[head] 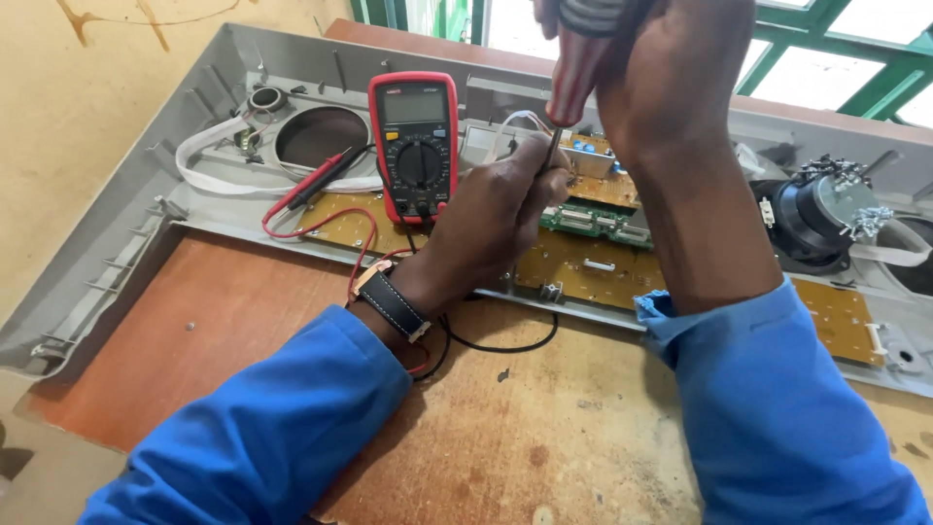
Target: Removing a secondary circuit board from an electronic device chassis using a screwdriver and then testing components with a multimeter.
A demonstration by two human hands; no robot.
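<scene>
Right hand (661,68) grips 1 screwdriver (575,73), left hand (501,209) pinches its shaft, beside 1 multimeter (414,146).

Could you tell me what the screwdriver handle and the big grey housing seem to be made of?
Screwdriver handle: likely translucent red plastic, glossy, with a dark ribbed top under the right hand. Grey housing: apparently moulded matte plastic, judging by its thin ribs and clips.
</scene>
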